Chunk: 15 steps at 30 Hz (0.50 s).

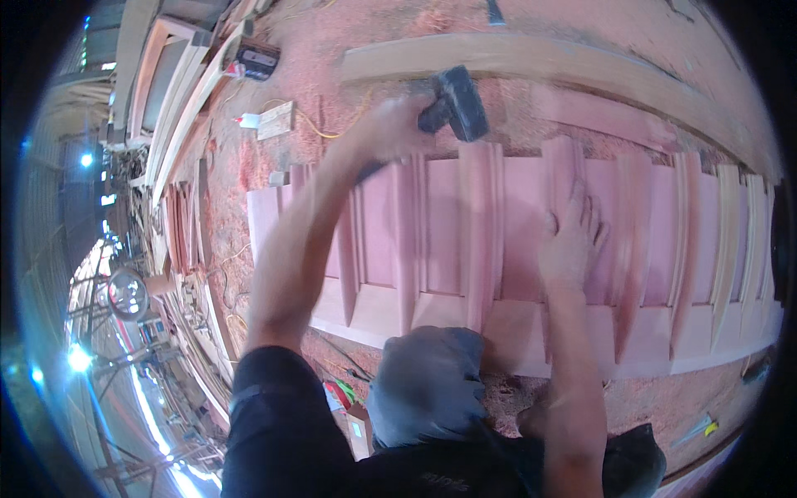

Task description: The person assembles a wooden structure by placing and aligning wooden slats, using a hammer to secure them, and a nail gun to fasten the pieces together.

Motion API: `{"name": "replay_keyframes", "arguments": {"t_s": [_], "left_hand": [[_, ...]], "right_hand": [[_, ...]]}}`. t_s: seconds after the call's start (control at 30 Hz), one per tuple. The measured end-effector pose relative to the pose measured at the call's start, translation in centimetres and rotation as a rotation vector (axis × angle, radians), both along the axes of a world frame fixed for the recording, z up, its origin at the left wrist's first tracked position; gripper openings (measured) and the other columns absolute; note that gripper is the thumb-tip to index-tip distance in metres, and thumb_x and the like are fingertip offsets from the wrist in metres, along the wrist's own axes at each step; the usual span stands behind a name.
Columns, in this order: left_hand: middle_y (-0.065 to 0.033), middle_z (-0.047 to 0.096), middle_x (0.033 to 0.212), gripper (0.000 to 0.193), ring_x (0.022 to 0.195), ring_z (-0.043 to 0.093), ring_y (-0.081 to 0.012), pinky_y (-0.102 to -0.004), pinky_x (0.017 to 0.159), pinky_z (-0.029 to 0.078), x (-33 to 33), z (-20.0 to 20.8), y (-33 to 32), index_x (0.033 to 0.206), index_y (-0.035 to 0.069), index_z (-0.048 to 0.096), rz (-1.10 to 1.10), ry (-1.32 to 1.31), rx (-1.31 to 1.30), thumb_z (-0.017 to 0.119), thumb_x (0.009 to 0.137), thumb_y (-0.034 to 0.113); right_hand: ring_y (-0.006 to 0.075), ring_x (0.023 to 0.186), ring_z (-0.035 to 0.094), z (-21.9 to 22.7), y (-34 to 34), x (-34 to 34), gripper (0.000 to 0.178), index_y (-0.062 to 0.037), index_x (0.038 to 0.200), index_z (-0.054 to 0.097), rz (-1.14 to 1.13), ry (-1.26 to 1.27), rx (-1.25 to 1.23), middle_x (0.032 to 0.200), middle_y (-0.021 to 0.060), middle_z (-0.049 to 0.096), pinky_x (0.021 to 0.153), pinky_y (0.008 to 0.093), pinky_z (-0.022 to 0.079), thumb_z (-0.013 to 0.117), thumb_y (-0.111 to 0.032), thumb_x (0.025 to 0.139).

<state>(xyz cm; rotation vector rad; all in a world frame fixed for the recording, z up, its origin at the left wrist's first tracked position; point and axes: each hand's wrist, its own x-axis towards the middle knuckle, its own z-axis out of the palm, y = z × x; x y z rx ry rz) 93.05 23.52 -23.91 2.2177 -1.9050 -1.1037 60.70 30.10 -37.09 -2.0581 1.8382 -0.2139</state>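
Observation:
My left hand [397, 129] is raised over the far edge of a large reddish wooden panel [444, 224], closed around the handle of a black mallet [462, 104]. The mallet's blocky dark head is in the air, slightly blurred. Several raised wooden strips [480, 224] run across the panel from far to near. On one of these strips, right of the middle, rests my right hand [574, 241], its fingers spread over the wood. A pale wooden rail [440, 311] borders the panel's near side.
Beyond the panel lies a long wooden beam [498, 60] on dusty ground. At far left are a dark box [256, 62], a white bottle [248, 121] and a yellow cord [320, 131]. Boards [178, 224] are stacked left. Grey cloth [427, 382] shows between my arms.

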Motion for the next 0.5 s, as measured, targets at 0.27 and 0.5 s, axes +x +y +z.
{"name": "replay_keyframes", "arguments": {"t_s": [0.27, 0.5], "left_hand": [[-0.0165, 0.06, 0.076, 0.042, 0.066, 0.063, -0.0267, -0.041, 0.065, 0.051, -1.5, 6.4, 25.2, 0.124, 0.005, 0.059, 0.457, -0.094, -0.152, 0.075, 0.086, 0.013], [-0.0012, 0.063, 0.084, 0.036, 0.071, 0.062, -0.0106, -0.0292, 0.063, 0.054, -7.6, 2.4, 45.6, 0.12, 0.005, 0.056, 1.114, 0.422, 0.016, 0.073, 0.088, 0.001]], "right_hand": [[0.0386, 0.155, 0.035, -1.0, 0.1, -0.6, 0.077, -0.007, 0.167, 0.028, 0.025, -0.07, -0.056, 0.163, 0.0195, 0.045, 0.127, 0.0614, 0.023, 0.064, -0.027, 0.102], [0.0447, 0.15, 0.04, -0.3, 0.1, -0.6, 0.074, -0.0007, 0.163, 0.034, 0.046, -0.142, -0.067, 0.161, 0.0265, 0.045, 0.126, 0.0575, 0.027, 0.068, -0.02, 0.1]]}}
